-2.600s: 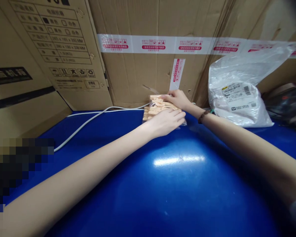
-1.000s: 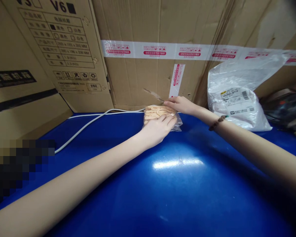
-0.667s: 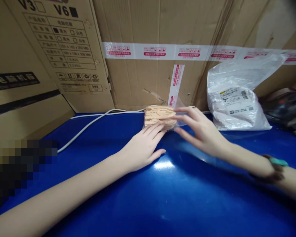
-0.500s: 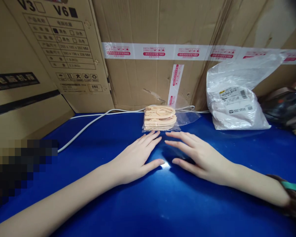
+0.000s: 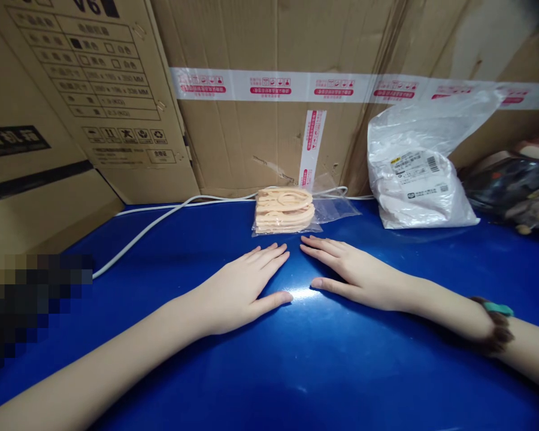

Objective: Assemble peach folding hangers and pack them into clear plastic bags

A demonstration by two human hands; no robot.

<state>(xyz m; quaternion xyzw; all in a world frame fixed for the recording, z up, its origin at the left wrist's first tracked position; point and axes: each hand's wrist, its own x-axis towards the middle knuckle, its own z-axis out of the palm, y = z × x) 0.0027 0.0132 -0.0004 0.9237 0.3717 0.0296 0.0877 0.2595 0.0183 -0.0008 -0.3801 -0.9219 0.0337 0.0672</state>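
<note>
My left hand (image 5: 245, 287) lies flat on the blue tabletop (image 5: 269, 371), fingers stretched out and thumb apart, holding nothing. Facing it, my right hand (image 5: 354, 272) rests on the same surface with its fingers extended, also holding nothing. Just beyond the fingertips of both hands, not touched by either, is a clear plastic bag (image 5: 336, 209) with a stack of flat, cream-coloured pieces (image 5: 282, 209) inside. Their curved outlines show through the film, but I cannot tell exactly what they are.
Cardboard boxes (image 5: 233, 137) stand along the back and left. A white cable (image 5: 148, 230) runs behind the bag of pieces. To the right stands a white plastic parcel bag (image 5: 422, 179) with a label, beside dark, blurred items (image 5: 498, 185).
My right hand has lowered and settled flat on the tabletop. The left hand stays nearly where it was. The whole view has shifted slightly.
</note>
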